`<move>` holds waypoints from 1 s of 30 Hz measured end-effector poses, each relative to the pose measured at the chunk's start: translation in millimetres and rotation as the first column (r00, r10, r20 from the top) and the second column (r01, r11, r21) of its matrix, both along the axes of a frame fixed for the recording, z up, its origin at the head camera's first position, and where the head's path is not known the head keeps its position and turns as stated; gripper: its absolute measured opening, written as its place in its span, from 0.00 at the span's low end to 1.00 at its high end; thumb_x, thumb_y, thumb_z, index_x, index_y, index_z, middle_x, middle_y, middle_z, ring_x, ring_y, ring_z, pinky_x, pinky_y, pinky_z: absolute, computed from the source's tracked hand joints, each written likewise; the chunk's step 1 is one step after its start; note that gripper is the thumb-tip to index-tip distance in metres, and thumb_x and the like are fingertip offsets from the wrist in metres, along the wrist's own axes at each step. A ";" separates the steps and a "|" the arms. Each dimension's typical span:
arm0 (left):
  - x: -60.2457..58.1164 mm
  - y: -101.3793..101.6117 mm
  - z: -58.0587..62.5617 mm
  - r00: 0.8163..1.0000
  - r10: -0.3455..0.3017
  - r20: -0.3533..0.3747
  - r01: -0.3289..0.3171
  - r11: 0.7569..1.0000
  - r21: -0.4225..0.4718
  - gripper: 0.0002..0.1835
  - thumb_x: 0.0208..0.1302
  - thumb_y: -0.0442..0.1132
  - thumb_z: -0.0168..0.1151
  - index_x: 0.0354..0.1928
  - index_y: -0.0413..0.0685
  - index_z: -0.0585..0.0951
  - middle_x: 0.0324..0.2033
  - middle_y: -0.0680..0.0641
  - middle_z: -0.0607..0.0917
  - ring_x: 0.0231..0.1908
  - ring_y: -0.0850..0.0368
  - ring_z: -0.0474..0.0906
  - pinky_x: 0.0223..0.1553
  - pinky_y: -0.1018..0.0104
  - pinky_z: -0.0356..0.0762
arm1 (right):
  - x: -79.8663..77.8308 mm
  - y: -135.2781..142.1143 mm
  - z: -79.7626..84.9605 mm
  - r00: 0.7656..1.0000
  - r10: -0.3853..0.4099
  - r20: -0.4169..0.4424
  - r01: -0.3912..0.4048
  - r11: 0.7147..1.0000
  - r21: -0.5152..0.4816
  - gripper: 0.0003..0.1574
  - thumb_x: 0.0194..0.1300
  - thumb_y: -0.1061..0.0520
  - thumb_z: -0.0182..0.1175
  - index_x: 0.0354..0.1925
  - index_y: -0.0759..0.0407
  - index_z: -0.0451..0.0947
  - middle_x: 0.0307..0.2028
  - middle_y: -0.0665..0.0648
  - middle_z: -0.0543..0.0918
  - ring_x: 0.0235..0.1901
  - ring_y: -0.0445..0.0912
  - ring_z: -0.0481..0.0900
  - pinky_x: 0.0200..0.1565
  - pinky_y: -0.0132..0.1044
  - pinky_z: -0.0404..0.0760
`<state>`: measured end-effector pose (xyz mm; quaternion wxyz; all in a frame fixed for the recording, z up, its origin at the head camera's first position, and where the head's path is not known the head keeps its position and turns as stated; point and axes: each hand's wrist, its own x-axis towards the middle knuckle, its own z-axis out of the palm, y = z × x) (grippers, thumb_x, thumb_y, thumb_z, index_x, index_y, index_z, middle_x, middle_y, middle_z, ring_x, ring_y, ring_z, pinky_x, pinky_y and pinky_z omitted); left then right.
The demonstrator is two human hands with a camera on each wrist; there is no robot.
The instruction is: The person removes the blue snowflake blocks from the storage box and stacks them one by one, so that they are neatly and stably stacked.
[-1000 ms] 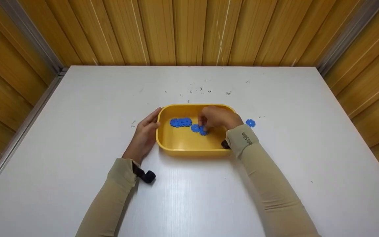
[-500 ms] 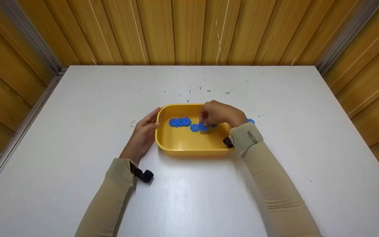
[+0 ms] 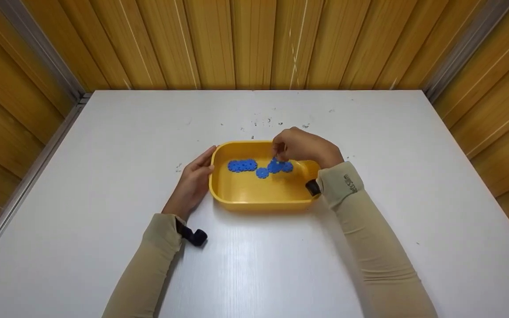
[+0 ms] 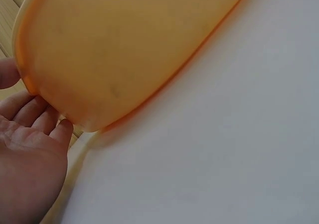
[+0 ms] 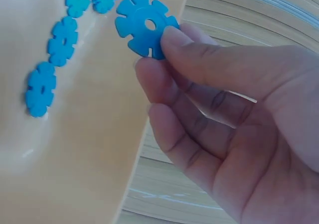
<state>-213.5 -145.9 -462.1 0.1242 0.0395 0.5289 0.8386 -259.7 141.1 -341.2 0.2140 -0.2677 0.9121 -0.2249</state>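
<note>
My left hand (image 3: 192, 181) grips the left end of the yellow plastic tray (image 3: 254, 206), its thumb at the rim and its other fingers against the outer wall. Above the tray's far right part, my right hand (image 3: 305, 145) pinches a blue interlocking disc (image 5: 142, 22) between thumb and fingers. That disc has notches round its edge and a hole in the middle. Beneath the hand lie several loose discs, one of them a single disc (image 3: 262, 172) near the tray's middle. An overlapping row of blue discs (image 3: 242, 165) lies to the left inside the tray.
The tray stands on a white table (image 3: 254, 265) with dark marks (image 3: 268, 120) behind it. Wood-patterned panels (image 3: 254, 44) wall in the back and both sides. A black wrist camera (image 3: 198, 237) sticks out from the left sleeve.
My right hand has risen and moved right and away from me with a disc, uncovering discs on the tray floor. The loose disc on the table is now hidden behind the right arm.
</note>
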 end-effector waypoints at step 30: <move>-1.5 -0.2 -0.5 1.000 0.003 0.004 -0.003 1.000 0.001 0.35 0.73 0.25 0.45 0.80 0.42 0.55 0.82 0.47 0.52 0.82 0.53 0.47 0.81 0.59 0.51 | 14.7 52.6 -1.0 0.936 -0.316 -0.155 0.265 0.922 -0.282 0.09 0.70 0.67 0.61 0.46 0.68 0.85 0.45 0.66 0.87 0.43 0.56 0.84 0.54 0.48 0.87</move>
